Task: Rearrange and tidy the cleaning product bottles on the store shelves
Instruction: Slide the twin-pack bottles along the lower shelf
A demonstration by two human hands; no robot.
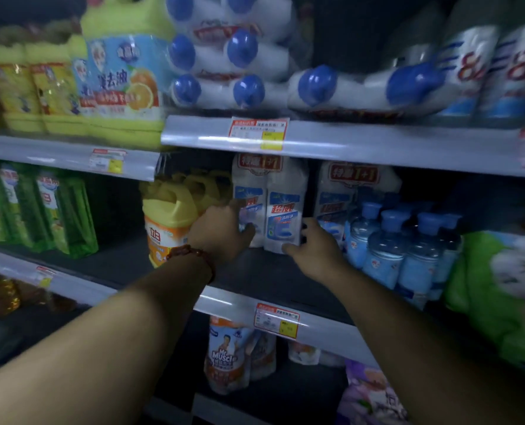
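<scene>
Middle shelf (255, 280), dark and partly bare in front. On it, upright, long axis vertical: white twin-pack (269, 207) of 2 bottles, straight ahead of both hands. Left hand (224, 231) wrapped on pack's left side, thumb in front; right hand (311, 250) cupping lower right corner, fingers curled on the wrap. Both equally near. Crowding left: yellow jug (169, 222), just beside. Right: second twin-pack (344, 197), then blue bottles (399, 246). Overhead: upper shelf edge (347, 142), close above pack.
</scene>
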